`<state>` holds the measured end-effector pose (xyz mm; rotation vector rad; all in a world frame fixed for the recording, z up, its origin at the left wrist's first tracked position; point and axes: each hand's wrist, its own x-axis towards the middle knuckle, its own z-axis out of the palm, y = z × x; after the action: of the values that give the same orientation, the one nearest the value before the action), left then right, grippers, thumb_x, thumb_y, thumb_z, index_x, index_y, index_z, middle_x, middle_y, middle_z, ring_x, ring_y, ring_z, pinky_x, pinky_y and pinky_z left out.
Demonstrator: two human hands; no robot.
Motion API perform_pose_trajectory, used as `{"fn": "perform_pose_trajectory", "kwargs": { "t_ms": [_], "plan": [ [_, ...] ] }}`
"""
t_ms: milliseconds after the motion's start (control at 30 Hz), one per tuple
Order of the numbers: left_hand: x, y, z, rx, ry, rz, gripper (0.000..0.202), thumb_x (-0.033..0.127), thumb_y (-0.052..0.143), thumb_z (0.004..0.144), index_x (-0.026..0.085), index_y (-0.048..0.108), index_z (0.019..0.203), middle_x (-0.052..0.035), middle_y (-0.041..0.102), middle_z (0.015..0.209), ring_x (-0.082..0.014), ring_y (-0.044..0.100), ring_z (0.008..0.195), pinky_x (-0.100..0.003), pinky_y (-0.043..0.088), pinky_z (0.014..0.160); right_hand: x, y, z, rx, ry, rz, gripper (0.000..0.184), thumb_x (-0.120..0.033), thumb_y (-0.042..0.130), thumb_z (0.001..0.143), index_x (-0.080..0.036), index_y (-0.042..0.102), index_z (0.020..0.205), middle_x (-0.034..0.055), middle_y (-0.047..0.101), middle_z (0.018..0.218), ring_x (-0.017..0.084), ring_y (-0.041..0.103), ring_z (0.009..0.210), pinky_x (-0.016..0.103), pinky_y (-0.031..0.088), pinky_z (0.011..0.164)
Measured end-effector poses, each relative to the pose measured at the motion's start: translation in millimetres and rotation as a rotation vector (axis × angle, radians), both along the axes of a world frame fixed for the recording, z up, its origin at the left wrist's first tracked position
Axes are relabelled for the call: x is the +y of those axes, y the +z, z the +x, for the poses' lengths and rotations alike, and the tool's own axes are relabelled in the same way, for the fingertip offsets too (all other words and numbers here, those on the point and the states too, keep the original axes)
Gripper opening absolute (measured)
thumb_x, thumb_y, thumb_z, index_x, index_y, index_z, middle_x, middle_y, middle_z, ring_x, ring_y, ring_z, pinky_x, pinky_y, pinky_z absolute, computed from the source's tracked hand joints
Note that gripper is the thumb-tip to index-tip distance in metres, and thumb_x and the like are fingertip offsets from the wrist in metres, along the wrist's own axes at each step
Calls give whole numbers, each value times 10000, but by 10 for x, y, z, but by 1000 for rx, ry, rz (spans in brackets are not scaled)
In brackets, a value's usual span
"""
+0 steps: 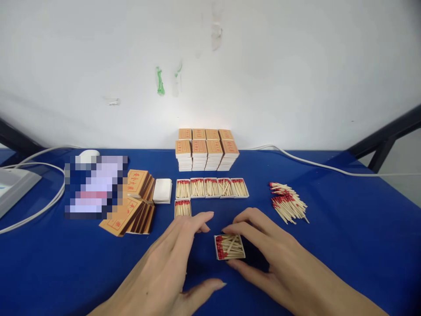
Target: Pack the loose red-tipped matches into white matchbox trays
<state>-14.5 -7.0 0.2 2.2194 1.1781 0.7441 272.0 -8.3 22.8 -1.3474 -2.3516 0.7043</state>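
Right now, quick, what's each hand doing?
Left hand: open, holding nothing.
Right hand: holding the match tray between thumb and fingers.

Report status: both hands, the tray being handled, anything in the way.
Right hand holding match-filled tray, red heads mostly leftward. Left hand open, off that tray. Loose match pile farther right, not between hands.

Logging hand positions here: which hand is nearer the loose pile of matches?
Right. The right hand, at a filled matchbox tray, is in front and left of the pile; the left hand is farther left, past that tray.
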Motion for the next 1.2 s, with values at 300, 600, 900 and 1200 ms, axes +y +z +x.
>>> {"fn": "perform_pose_trajectory", "kwargs": {
  "t_ms": [300,600,900,1200],
  "plan": [
    [-8,12,4,13,-4,1,1144,181,1027,902,491,358,1777,-26,804,1514,-293,889,1293,-455,765,1124,18,54,4,13,-2,17,378,-192,882,1078,-334,741,1399,52,733,1378,233,807,1172,360,738,980],
    [-22,-9,-8,3,-37,27,977,209,974,961,450,422,1731,-30,779,1601,-286,849,1412,-386,747,1147,13,46,16,51,10,-18,278,-199,776,1150,-336,730,1388,38,722,1355,206,790,1146,340,722,976],
    [1,3,3,29,-32,49,959,217,978,969,432,416,1717,-37,783,1601,-279,847,1420,-371,739,1154,18,20,-26,40,19,-85,217,-167,730,1165,-334,724,1304,37,691,1338,221,766,1170,392,705,1020],
    [-13,-3,39,26,-17,123,523,435,715,1223,384,480,1687,-55,809,1547,-239,865,1380,-347,738,1132,32,8,-43,15,21,-71,268,-154,736,1150,-320,732,1360,60,692,1385,243,759,1220,422,710,1044]
  ]
}}
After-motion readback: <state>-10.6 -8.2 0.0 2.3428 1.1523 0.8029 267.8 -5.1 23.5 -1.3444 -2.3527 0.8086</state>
